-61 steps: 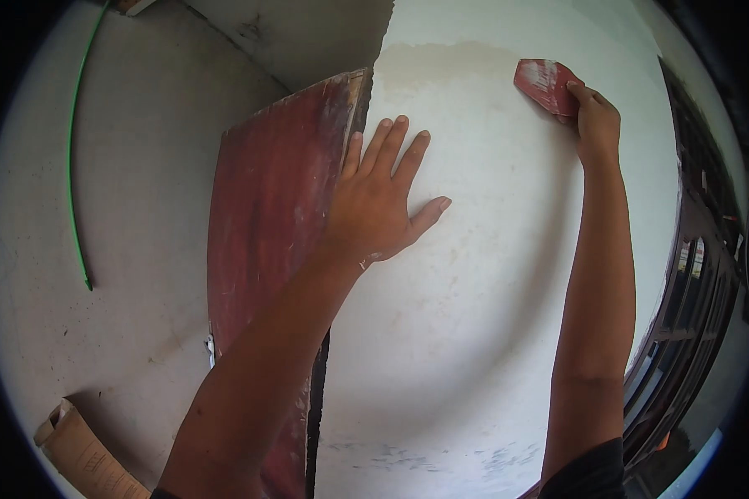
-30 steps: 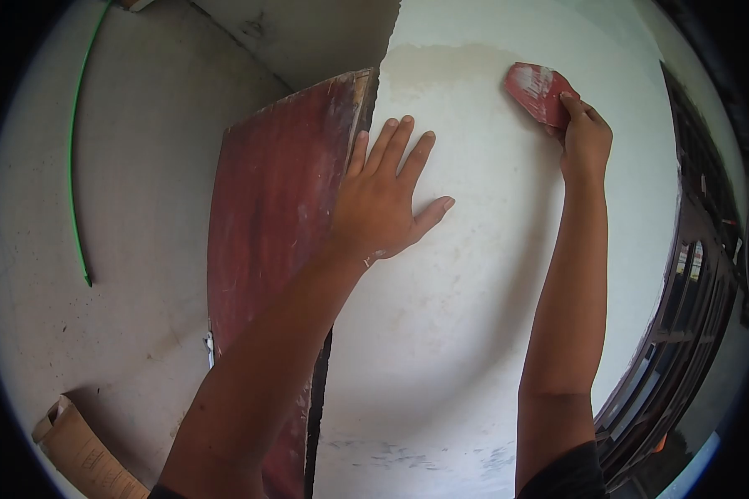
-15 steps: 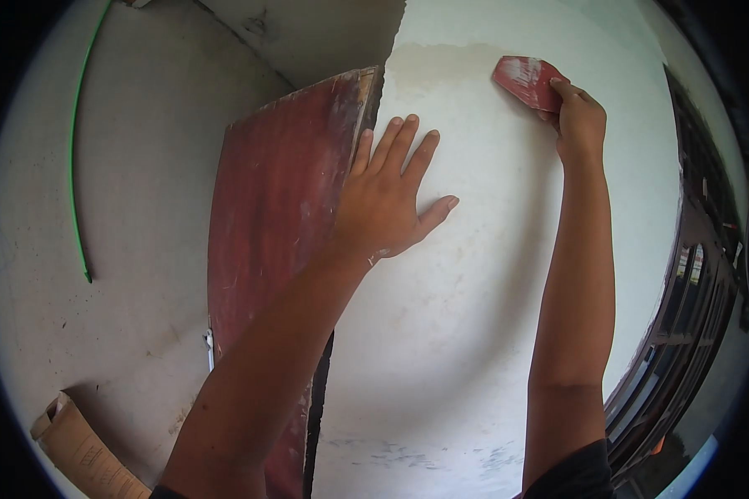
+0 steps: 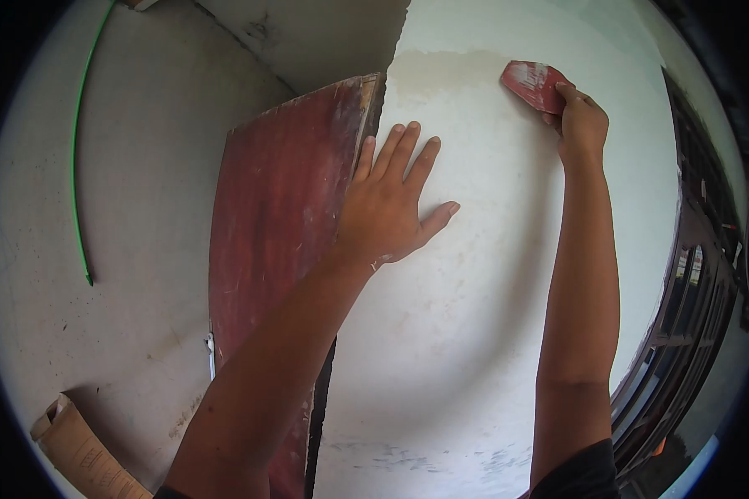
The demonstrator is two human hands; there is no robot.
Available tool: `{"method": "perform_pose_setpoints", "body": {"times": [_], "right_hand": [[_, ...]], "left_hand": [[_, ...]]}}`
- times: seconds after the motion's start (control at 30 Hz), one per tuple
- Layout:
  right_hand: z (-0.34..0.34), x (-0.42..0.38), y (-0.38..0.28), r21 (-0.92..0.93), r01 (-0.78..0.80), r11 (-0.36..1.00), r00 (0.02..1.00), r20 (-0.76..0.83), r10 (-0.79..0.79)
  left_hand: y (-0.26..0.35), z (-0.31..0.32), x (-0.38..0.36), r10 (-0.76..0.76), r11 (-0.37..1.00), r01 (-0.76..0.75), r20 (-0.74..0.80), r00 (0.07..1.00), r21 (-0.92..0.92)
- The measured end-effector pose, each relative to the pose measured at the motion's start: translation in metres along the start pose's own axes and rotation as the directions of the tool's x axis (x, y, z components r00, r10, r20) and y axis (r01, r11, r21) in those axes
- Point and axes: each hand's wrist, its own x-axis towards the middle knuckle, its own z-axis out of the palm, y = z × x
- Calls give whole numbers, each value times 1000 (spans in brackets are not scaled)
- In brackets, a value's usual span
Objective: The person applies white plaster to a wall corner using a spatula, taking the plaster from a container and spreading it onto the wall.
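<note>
Hands [image 4: 383,208] at a pale wall [image 4: 441,316] — one spread, one gripping a red scraper [image 4: 534,85].

Compared with 2 seconds ago, my right hand [image 4: 583,125] has carried the scraper [image 4: 534,85] leftward across the wall [image 4: 474,274], nearer the dull patch [image 4: 445,71]. It dipped 1 second ago and has risen since, easing slightly back right over the last 0.5 second.
</note>
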Motion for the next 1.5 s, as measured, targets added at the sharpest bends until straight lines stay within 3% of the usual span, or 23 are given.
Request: {"method": "perform_pose_setpoints", "body": {"times": [0.07,0.17,0.2,0.27,0.47,0.6,0.73,0.8,0.83,0.9,0.93,1.1,1.17,1.23,1.4,1.43,1.5], "right_hand": [[14,-11,-4,132,57,990,993,98,-71],[46,-32,-8,-35,142,989,959,251,-129],[42,-30,-6,-37,142,989,961,247,-128],[34,-24,-4,-240,176,955,968,221,-123],[-37,13,8,-167,63,984,995,93,-47],[-24,5,-2,10,92,996,987,128,-92],[17,-15,-10,-14,174,985,957,239,-166],[22,-17,-13,-193,184,964,958,254,-132],[17,-13,-12,-192,184,964,959,251,-133],[-6,1,-3,-363,181,914,979,160,-130],[-17,7,2,-273,111,956,989,121,-80],[-49,5,8,-173,11,985,995,102,7],[-56,-10,11,133,-43,990,996,87,32],[-68,-50,13,314,-39,949,996,83,13],[-120,-230,26,476,-309,823,951,171,258],[-138,-275,29,489,-406,772,912,276,305],[-164,-368,53,518,-534,668,845,301,443]], "left_hand": [[0,1,0,1,1000,-1,0,1000,-2],[-1,1,0,4,1000,-4,2,1000,-2],[0,0,0,7,1000,-7,3,1000,-5],[0,0,0,7,1000,-7,7,1000,9],[1,1,0,4,1000,-4,7,1000,7],[1,0,0,3,1000,-3,7,1000,4],[0,1,0,4,1000,-4,11,1000,-6],[0,1,0,5,1000,-5,10,1000,-8],[0,0,0,3,1000,-3,15,1000,-3],[1,-1,0,1,1000,-1,19,1000,1],[1,-1,0,3,1000,-3,20,1000,-1],[1,-1,0,1,1000,-1,24,1000,-2],[0,-1,1,-7,1000,7,34,999,1],[0,0,1,-8,1000,7,30,1000,10],[3,-22,-28,23,999,-18,93,995,-49],[8,-38,-52,36,998,-28,145,989,-56],[20,-72,-121,-14,993,38,207,978,-115]]}}
